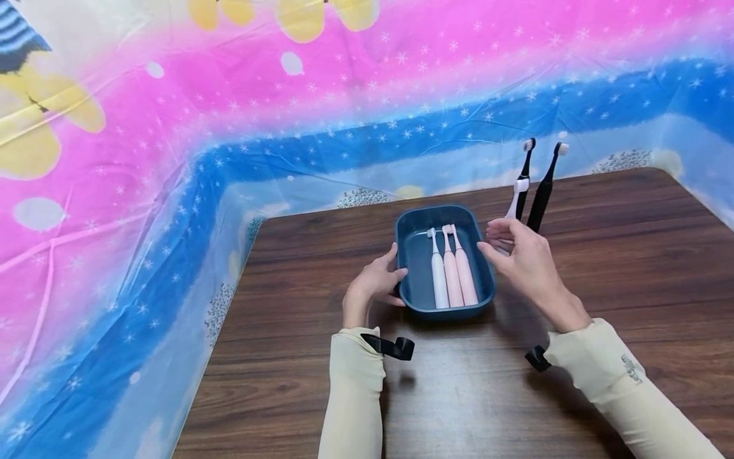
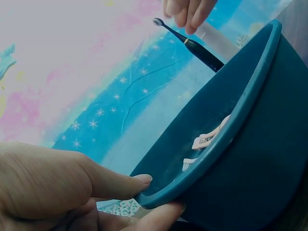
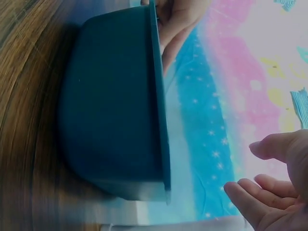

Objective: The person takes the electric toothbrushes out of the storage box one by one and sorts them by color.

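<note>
My left hand [image 1: 373, 280] pinches the rounded blue plastic tub [image 1: 447, 315], seemingly steadying — grasping calls for closing my finger-parted right hand [image 1: 524, 262].

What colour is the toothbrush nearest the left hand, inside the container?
White; that toothbrush shows best in the head view.

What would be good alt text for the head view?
A person's left hand grips a blue bin containing one white toothbrush and two pink ones, at a wooden table. The empty right hand hovers at the bin's other side, with two black toothbrushes and another white one showing beyond it; patterned cloth hangs behind.
</note>
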A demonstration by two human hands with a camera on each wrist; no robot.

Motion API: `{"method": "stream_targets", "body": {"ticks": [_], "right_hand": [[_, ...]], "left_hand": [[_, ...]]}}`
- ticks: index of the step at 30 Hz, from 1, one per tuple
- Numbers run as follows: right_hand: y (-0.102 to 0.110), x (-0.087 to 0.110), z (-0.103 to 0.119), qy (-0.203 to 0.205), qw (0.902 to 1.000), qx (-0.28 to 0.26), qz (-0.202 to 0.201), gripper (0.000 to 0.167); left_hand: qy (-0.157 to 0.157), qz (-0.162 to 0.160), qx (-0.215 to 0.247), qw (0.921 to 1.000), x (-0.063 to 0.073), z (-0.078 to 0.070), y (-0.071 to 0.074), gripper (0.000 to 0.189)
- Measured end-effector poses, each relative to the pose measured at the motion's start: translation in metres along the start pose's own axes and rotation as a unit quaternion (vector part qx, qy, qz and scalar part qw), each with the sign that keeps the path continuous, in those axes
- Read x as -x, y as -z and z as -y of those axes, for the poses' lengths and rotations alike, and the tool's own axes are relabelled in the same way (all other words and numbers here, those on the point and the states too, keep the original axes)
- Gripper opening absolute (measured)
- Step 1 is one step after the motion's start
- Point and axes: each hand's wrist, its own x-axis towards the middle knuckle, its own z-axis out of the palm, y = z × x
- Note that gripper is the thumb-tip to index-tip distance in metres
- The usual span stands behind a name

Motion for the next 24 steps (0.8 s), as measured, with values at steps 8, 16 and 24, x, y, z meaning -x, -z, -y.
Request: {"method": "stream_targets", "body": {"ticks": [8,16,24], "right_hand": [[-0.017,-0.007,0.001,-0.042,0.9970,0.000,0.065,0.042],[-0.029,-0.011,0.000,-0.058,0.9938,0.002,0.095,0.045],[-0.042,-0.013,0.001,-0.095,0.9842,0.025,0.147,0.047]], "left_hand": [[0.003,0.000,0.004,1.0000,0.001,-0.001,-0.001,0.065],[-0.003,-0.002,-0.003,1.0000,0.002,-0.001,-0.001,0.065],[0.002,-0.001,0.000,1.0000,0.001,-0.001,0.000,0.065]]}}
